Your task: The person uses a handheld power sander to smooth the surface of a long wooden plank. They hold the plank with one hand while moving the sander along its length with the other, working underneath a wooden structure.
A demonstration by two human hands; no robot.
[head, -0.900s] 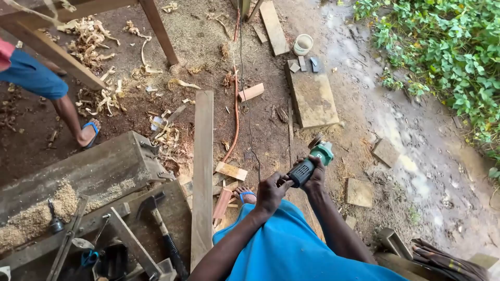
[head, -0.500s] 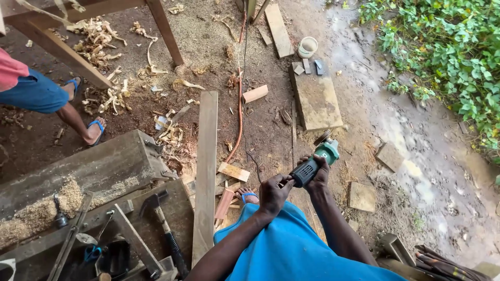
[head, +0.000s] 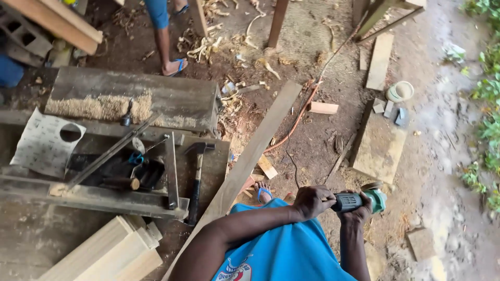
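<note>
Sheet, far left: a pale printed sheet (head: 44, 143) with a round hole cut out is laid flat on the dark workbench (head: 31, 234); the print is too small to be made out.
Sawdust: a tan heap is spread along a grey timber block (head: 172, 99) behind the sheet.
Bench tools: a metal square (head: 171, 177), a hammer (head: 196, 179) with dark head and handle, and blue-handled scissors (head: 136, 157) are laid close together; the dark items between them cannot be told apart.
Pale boards: a stack (head: 104, 252) is cut off by the lower edge.
Other person: a leg and a foot in a blue sandal (head: 174, 65) are seen at the top; the rest is cut off.
Long plank: a plank (head: 250, 156) is leaned diagonally between the bench and the hands, its lower end hidden behind the left forearm.
Left hand: the left hand (head: 311, 200) is closed around the rear of the grinder body, fingers curled tight together.
Angle grinder: the green and black grinder (head: 359, 200) is held between both hands, above bare ground, just right of a sandalled foot.
Right hand: the right hand (head: 357, 213) is wrapped under the grinder near its head; the fingertips are hidden.
Cable: an orange cord (head: 299, 117) is trailed over the dirt.
Ground, right: a flat slab (head: 380, 148), a small wood block (head: 323, 107) and a pale tape roll (head: 400, 91) are scattered near green plants (head: 487, 93).
</note>
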